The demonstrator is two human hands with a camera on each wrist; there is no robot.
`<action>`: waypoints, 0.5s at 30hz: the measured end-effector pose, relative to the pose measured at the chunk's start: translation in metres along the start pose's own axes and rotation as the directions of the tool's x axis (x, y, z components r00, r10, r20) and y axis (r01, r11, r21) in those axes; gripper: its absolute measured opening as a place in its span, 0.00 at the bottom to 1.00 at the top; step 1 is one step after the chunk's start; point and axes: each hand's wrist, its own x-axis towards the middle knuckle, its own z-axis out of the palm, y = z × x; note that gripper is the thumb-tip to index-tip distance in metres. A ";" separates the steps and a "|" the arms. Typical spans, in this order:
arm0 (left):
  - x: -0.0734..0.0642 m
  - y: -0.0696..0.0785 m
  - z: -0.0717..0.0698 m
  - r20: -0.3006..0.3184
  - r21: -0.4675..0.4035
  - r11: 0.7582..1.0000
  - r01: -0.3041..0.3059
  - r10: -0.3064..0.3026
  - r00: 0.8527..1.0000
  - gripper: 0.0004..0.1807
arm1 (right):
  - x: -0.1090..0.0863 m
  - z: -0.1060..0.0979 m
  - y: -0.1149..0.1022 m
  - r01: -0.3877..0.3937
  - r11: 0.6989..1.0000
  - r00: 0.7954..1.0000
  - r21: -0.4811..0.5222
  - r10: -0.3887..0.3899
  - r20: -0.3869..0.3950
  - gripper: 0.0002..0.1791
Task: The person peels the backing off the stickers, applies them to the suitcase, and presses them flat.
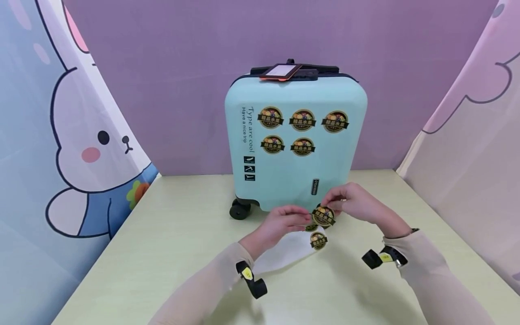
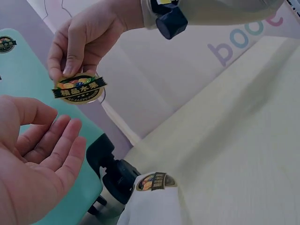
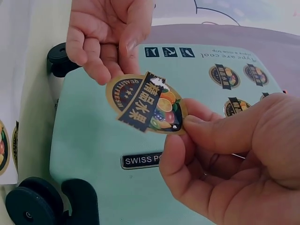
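My right hand [image 1: 355,205] pinches a round black-and-gold fruit sticker [image 3: 150,103] by its edge, between thumb and fingers. Loosely bent, the fingers of my left hand [image 2: 37,154] hang beside the sticker's other edge and grip nothing. Behind both hands stands a mint-green suitcase [image 1: 280,180], upright on its wheels. Several matching stickers [image 1: 302,120] sit on its front in two rows, three above and two below. Under the hands, a white backing sheet [image 1: 280,255] carries more stickers [image 1: 318,240], one partly hidden by my left hand in the head view.
Orange-edged, a flat card-like object [image 1: 281,71] lies on top of the suitcase by its black handle [image 1: 325,70]. A black suitcase wheel [image 1: 239,209] rests on the pale table [image 1: 174,253]. Purple cloth [image 1: 162,90] hangs behind, with cartoon-printed cloth [image 1: 93,135] at the sides.
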 end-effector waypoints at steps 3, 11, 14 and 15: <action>-0.002 -0.001 0.004 0.011 -0.028 0.999 0.019 -0.018 1.000 0.17 | 0.001 0.000 0.000 -0.002 1.000 1.000 0.011 0.002 -0.004 0.10; -0.005 -0.009 0.013 0.012 -0.074 0.995 0.059 -0.058 0.998 0.17 | 0.003 -0.001 0.003 -0.017 1.000 1.000 0.023 0.017 -0.009 0.10; -0.005 -0.010 0.015 0.006 -0.085 0.995 0.060 -0.060 0.998 0.18 | 0.004 -0.001 0.004 -0.015 1.000 1.000 0.020 0.016 -0.015 0.10; -0.005 -0.010 0.016 0.005 -0.089 0.994 0.060 -0.060 0.998 0.18 | 0.004 -0.002 0.004 -0.015 1.000 1.000 0.017 0.015 -0.018 0.10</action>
